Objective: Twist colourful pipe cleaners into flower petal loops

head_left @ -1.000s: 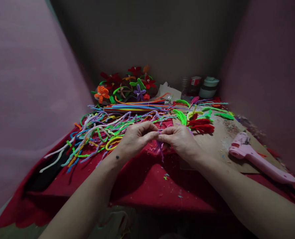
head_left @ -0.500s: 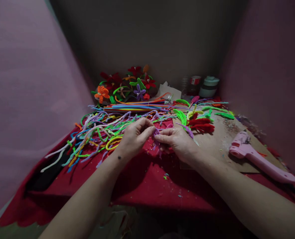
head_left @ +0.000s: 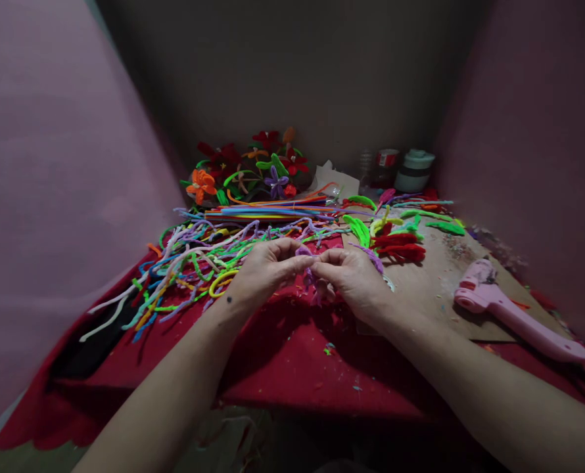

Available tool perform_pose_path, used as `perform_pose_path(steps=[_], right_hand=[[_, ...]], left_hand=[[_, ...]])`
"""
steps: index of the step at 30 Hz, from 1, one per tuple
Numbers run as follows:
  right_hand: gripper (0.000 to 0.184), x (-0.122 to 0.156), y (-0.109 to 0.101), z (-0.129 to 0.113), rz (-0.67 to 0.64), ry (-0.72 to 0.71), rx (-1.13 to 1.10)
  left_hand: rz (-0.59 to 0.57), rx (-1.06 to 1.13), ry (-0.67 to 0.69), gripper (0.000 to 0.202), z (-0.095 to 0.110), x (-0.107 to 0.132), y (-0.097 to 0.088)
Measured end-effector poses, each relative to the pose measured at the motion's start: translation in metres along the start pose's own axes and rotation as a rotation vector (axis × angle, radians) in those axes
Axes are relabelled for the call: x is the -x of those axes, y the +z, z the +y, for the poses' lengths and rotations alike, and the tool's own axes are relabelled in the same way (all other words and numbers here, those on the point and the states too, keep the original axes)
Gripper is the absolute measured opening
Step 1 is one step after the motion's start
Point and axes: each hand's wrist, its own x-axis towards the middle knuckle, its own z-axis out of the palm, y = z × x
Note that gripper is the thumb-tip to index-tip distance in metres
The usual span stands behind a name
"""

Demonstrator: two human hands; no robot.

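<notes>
Between my fingertips is a piece of purple pipe cleaner, bent, with part of it hanging below the fingers. My left hand pinches it with thumb and forefinger from the left. From the other side my right hand grips it too, thumb tip close to the left thumb. The fingers cover much of the purple piece, so its full shape is hidden. Just past the right hand lie purple, green and red pipe-cleaner petals. To the left of the left hand spreads a tangle of coloured pipe cleaners.
A pink glue gun lies at right on a brown board. Pipe-cleaner flowers stand at the back, near a bundle of straight stems and a lidded jar. The red tablecloth carries small scraps.
My hands have drawn closer, with the thumbs now nearly touching. The left hand has turned slightly, and the purple pipe cleaner shows above and below the fingers.
</notes>
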Motion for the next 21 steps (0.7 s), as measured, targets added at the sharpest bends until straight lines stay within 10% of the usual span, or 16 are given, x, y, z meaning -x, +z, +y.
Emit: perform_pose_path(steps=[11,21], right_hand=[[0.010,0.001,0.006,0.008,0.113,-0.177,0.319],[0.010,-0.001,-0.004,0.001,-0.132,0.059,-0.055]], left_hand=[[0.146,0.005,-0.040,0.019,0.002,0.005,0.014],[0.018,0.076,0.007,0.017,-0.006,-0.002,0.000]])
